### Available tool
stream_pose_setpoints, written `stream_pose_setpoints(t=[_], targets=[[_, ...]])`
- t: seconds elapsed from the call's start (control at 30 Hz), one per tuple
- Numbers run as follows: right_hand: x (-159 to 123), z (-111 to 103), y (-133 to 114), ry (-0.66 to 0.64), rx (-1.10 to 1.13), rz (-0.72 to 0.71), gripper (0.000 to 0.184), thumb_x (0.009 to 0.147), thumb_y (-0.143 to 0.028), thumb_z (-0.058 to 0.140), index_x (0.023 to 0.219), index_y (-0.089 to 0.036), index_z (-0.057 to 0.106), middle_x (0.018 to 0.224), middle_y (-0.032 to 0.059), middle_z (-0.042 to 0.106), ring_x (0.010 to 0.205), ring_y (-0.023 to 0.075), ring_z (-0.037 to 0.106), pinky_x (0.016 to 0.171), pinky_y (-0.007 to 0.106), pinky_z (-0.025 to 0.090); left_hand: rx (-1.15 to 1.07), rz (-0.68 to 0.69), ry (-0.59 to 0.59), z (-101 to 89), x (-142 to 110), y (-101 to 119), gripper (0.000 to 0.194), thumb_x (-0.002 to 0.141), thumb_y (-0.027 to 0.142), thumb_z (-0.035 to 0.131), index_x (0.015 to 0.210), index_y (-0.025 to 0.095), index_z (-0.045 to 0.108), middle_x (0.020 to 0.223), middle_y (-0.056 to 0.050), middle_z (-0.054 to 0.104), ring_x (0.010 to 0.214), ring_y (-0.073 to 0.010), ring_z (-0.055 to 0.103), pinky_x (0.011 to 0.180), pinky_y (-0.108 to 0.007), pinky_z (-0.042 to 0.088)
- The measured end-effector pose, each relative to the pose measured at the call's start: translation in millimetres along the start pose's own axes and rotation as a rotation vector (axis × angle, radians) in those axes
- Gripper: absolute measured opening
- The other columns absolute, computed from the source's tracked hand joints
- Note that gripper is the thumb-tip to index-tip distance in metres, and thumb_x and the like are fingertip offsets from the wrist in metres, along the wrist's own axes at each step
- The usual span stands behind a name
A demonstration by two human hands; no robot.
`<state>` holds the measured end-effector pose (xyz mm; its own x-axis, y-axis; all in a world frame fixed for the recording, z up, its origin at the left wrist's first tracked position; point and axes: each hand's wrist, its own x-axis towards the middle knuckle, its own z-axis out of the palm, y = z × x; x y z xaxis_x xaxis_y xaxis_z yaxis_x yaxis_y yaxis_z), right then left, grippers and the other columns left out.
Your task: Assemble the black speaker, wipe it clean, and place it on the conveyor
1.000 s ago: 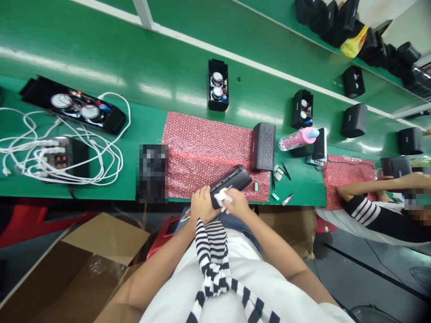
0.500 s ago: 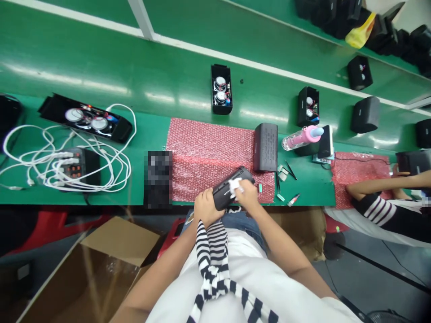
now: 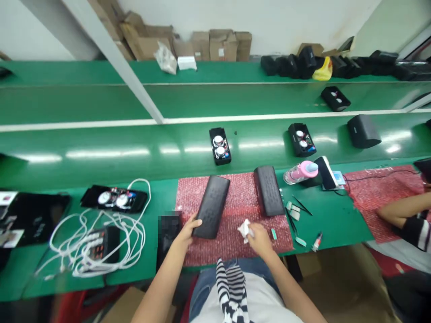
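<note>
My left hand grips the near end of a long black speaker that lies flat on the red bubble-wrap mat. To its right, my right hand is closed on a small white cloth, resting on the same mat. A second black speaker with a grille face lies at the mat's right side, apart from both hands.
Open speaker halves sit on the green conveyor behind. White cables and a black charger lie left. A pink bottle, tweezers and small tools lie right. Another person's arm works at far right.
The speaker has gone from being held at the table edge and wiped to lying flat on the mat. My right hand with the cloth has come off it. The camera has tilted up.
</note>
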<state>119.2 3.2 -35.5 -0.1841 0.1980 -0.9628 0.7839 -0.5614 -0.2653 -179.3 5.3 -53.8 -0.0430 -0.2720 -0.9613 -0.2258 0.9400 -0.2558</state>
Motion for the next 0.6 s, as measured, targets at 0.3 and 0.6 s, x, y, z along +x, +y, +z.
stream_pose_setpoints(t=[0.3,0.6], targets=[[46,-20,-17,-0.252,-0.037,0.021,0.042,0.077,-0.022,0.056,0.118,-0.020,0.063,0.111,0.0093,0.062,0.105,0.0258,0.056,0.093,0.036,0.041,-0.123,0.002,0.221,-26.5,195,187,0.038,0.069,0.034,0.054,0.103,0.017,0.053,0.077,-0.006,0.064,0.069,-0.0197,0.063,0.068,-0.037,0.054],[65,-34,-30,-0.362,-0.074,0.044,0.035,0.085,-0.025,0.050,0.118,-0.019,0.060,0.114,0.0080,0.061,0.108,0.0235,0.053,0.095,0.033,0.037,0.211,-0.079,0.385,-25.8,244,205,0.036,0.081,0.043,0.059,0.103,0.015,0.060,0.090,-0.007,0.064,0.084,-0.0210,0.062,0.086,-0.046,0.049]])
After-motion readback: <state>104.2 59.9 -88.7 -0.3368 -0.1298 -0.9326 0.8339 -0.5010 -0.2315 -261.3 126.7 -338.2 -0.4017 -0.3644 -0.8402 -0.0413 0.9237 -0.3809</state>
